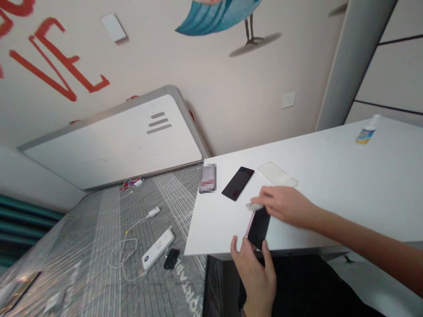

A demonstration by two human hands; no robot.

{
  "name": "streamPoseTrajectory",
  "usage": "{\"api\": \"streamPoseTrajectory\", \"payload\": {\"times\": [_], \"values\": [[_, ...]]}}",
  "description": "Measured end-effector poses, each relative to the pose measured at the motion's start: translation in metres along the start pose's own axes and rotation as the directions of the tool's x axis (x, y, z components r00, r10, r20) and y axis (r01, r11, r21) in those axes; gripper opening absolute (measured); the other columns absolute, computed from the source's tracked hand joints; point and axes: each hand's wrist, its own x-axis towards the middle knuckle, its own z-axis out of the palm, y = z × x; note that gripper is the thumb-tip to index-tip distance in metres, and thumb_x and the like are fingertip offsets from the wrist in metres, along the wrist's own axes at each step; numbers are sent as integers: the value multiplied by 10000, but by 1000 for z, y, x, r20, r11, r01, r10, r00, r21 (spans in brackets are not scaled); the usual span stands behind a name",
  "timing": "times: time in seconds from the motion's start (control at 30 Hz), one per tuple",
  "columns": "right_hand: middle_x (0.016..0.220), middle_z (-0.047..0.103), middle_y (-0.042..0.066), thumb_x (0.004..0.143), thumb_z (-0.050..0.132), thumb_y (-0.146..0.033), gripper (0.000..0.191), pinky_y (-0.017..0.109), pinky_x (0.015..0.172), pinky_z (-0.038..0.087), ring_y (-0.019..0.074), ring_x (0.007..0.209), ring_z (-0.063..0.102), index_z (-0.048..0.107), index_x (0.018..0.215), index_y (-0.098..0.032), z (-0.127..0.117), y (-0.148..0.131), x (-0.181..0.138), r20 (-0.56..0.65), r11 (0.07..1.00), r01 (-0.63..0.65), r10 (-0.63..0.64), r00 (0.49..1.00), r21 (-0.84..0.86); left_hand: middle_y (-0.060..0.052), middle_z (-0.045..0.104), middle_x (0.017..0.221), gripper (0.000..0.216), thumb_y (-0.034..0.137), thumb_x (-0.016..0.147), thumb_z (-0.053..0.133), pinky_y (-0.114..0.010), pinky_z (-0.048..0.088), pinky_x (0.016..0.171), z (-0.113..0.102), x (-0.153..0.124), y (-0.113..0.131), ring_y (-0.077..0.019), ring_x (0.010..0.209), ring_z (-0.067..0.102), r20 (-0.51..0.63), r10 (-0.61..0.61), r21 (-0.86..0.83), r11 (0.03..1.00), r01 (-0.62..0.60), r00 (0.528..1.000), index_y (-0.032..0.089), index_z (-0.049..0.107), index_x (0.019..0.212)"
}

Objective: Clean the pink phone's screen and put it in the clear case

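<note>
Likely fragile, slick phone (259,229), lower centre: hold its edges.
Your left hand (256,272): pinching its sides.
Right hand (284,204): pinching wipe (254,206).

Soft, even indoor light is spread across the white table (330,193). A faint shadow is cast beneath the wall box (114,27). The right hand (286,204) is slightly blurred, the bed cover (94,229) is stretched and smeared toward the lower left, and a small item (207,178) is pixelated.
</note>
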Motion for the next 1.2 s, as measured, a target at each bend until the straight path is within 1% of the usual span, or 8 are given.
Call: {"api": "streamPoseTrajectory", "payload": {"times": [0.1,0.23,0.37,0.53,0.67,0.77,0.87,1.2], "values": [[993,687,78,984,483,-61,392,318,655,411,190,771,643,681,1311,-146,2,6,-4,-47,995,-94,93,995,-14,39,600,704,66,206,1050,545,-496,484,1089,0,-1,1,-212,681,665,-33,0,28,1000,0,999,212,559,986],[977,684,17,967,530,-89,460,309,632,394,164,744,639,652,1382,-246,4,-8,-13,-5,1000,-9,9,1000,15,-30,726,893,118,171,1050,504,-505,493,1074,-1,1,1,-229,797,721,-29,15,25,1000,-15,999,192,586,1133],[922,680,50,972,489,-67,444,311,632,371,177,738,625,679,1350,-200,2,-15,-14,-24,999,-54,54,998,-2,51,608,698,67,196,1040,545,-520,489,1085,-2,2,1,-201,653,663,-20,-3,12,1000,4,1000,219,561,979],[903,699,-7,972,572,-149,436,284,632,390,147,752,647,662,1379,-279,4,-21,-13,35,996,62,-65,997,71,-7,709,845,115,171,1038,525,-523,475,1103,0,0,0,-219,797,733,-1,14,-8,1000,-14,1000,200,584,1132],[889,703,31,1015,503,-109,427,279,638,398,164,757,661,660,1399,-213,9,0,-12,7,996,-81,81,997,37,32,641,748,24,203,1049,558,-536,470,1116,5,-5,-5,-185,658,653,23,-32,-30,999,32,999,198,581,1052],[946,717,26,1068,481,-140,427,263,673,432,151,797,689,614,1464,-225,16,13,-14,18,989,-141,141,990,37,-127,734,1107,307,236,1031,587,-509,512,1084,7,-10,-9,-269,1022,722,-16,-84,-31,996,83,996,140,562,1322],[953,708,2,1070,499,-142,444,251,665,427,134,793,691,600,1484,-264,24,14,-18,41,988,-149,148,988,30,-219,598,1486,680,291,1008,653,-466,544,1067,4,-11,-13,-324,1360,596,2,-168,-43,985,168,986,140,357,1601],[902,704,50,973,513,-61,474,320,666,418,197,780,650,665,1409,-168,23,17,-42,42,990,-122,125,991,-74,-167,660,1413,669,339,926,787,-583,456,1160,-2,-5,-11,-349,1365,612,104,-127,12,992,127,986,207,455,1492]]}}
